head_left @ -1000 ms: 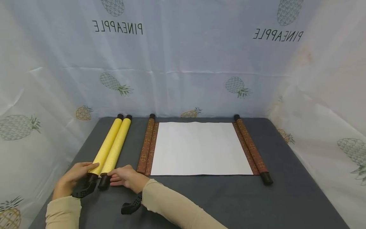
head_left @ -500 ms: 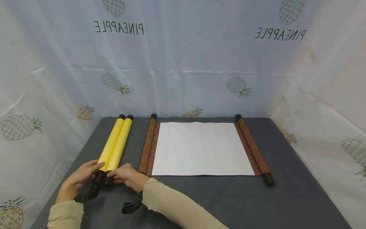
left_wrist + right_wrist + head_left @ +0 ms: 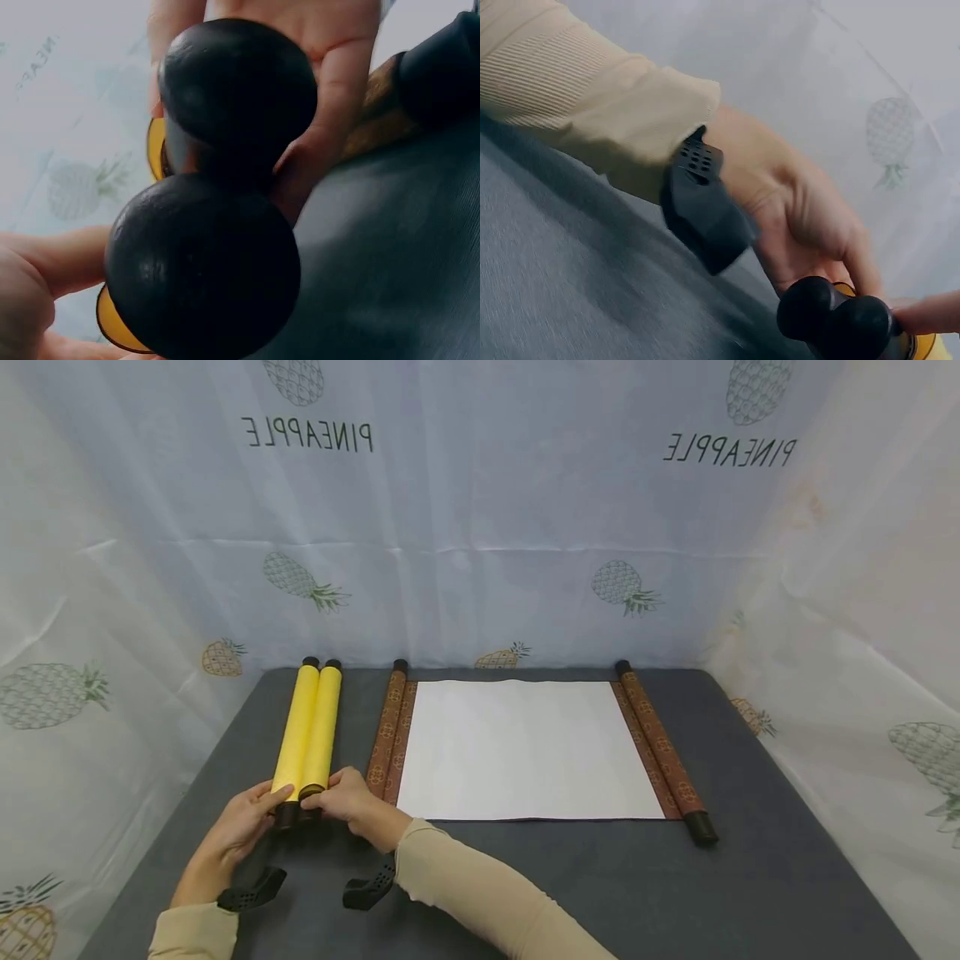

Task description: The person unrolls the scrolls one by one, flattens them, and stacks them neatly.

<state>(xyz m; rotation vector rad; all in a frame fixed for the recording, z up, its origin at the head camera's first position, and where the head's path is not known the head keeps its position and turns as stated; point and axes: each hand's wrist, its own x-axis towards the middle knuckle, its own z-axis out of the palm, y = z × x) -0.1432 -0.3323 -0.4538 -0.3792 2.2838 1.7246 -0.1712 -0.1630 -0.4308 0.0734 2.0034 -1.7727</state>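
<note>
A yellow scroll, wound onto two side-by-side rollers, lies at the left of the table in the head view. My left hand (image 3: 240,824) holds the near end of the left roller (image 3: 297,727), with the thumb on top. My right hand (image 3: 349,797) pinches the near end of the right roller (image 3: 323,727). Close up in the left wrist view, the rounded black knobs (image 3: 202,262) of both rollers sit against each other, and they hide part of the fingers. The right wrist view shows these black end knobs (image 3: 859,326) between the two hands.
To the right lies an unrolled scroll with a white sheet (image 3: 525,752), flanked by brown patterned rollers (image 3: 663,747) with black ends. The table (image 3: 600,885) is dark grey. A pineapple-print curtain (image 3: 480,510) surrounds its back and sides. Both wrists carry black camera mounts (image 3: 255,890).
The near ends of the yellow rollers have come together and swung right and away from me. Both hands moved with them, still holding on.
</note>
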